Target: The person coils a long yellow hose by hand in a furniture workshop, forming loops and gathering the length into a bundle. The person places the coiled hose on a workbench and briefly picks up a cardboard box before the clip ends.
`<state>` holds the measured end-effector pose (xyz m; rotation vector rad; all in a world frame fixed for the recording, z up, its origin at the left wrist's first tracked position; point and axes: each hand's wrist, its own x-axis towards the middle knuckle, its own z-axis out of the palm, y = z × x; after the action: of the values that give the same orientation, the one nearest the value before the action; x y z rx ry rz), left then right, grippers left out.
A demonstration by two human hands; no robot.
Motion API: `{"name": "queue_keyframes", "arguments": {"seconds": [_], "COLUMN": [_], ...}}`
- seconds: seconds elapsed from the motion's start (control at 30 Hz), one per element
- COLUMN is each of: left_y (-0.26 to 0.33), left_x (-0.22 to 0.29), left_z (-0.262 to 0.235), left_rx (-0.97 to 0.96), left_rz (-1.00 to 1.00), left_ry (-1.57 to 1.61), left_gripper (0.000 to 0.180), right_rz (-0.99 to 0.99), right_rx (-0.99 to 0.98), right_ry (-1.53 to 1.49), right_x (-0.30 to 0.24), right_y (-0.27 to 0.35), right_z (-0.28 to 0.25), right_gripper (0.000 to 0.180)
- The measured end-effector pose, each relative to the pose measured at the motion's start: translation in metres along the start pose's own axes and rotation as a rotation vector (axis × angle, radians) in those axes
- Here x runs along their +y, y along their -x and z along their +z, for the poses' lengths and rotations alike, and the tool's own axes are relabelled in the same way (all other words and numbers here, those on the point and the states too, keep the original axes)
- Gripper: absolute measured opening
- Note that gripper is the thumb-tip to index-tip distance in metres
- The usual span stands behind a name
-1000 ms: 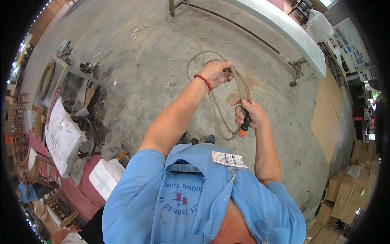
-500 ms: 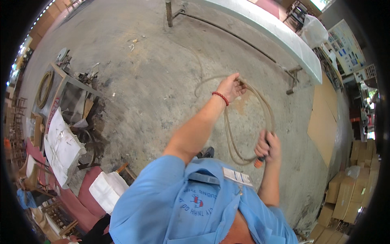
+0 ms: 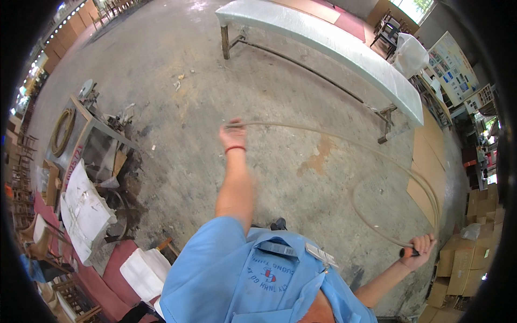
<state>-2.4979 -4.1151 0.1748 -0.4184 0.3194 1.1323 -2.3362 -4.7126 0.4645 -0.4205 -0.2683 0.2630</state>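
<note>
A long beige hose (image 3: 354, 202) runs across the concrete floor in front of me. My left hand (image 3: 232, 134), with a red band at the wrist, is stretched out ahead and grips the hose near one end. From there the hose runs taut to the right and curls into a couple of loops. My right hand (image 3: 417, 250) is held low at the far right and is closed on those loops together with an orange and black handle (image 3: 407, 252). My blue shirt fills the bottom of the view.
A long white-topped bench (image 3: 323, 37) on metal legs stands at the back. A cluttered work table (image 3: 81, 134) with a coiled hose and white sacks (image 3: 81, 210) is on the left. Plywood sheets (image 3: 425, 161) and cardboard boxes (image 3: 458, 264) are on the right.
My hands have moved far apart. The left hand went forward and left with the hose, the right hand swung down to the right, and the small loop between them has stretched out long.
</note>
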Motion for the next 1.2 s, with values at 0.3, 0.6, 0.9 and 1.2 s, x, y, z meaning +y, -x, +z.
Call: {"name": "queue_keyframes", "arguments": {"seconds": [0.3, 0.6, 0.9, 1.2], "left_y": [0.053, 0.051, 0.033, 0.182], "left_x": [0.225, 0.083, 0.132, 0.144], "left_z": [0.212, 0.324, -0.001, -0.034], "left_rx": [-0.781, -0.850, -0.001, 0.304], "left_rz": [0.455, 1.550, 0.283, 0.725], "left_ry": [-0.071, -2.544, -2.825, -1.577], "left_gripper": [0.025, 0.028, 0.030, 0.026], "right_rz": [-0.423, -0.257, 0.732, 1.266], "right_rx": [0.255, 0.290, 0.105, -0.186], "right_ry": [-0.021, 0.385, 0.666, 0.611], "right_x": [-0.099, -0.005, 0.214, 0.348], "right_y": [-0.023, -0.048, -0.062, -0.062], "right_z": [-0.073, -0.013, -0.039, -0.063], "right_gripper": [0.024, 0.018, 0.022, 0.021]}}
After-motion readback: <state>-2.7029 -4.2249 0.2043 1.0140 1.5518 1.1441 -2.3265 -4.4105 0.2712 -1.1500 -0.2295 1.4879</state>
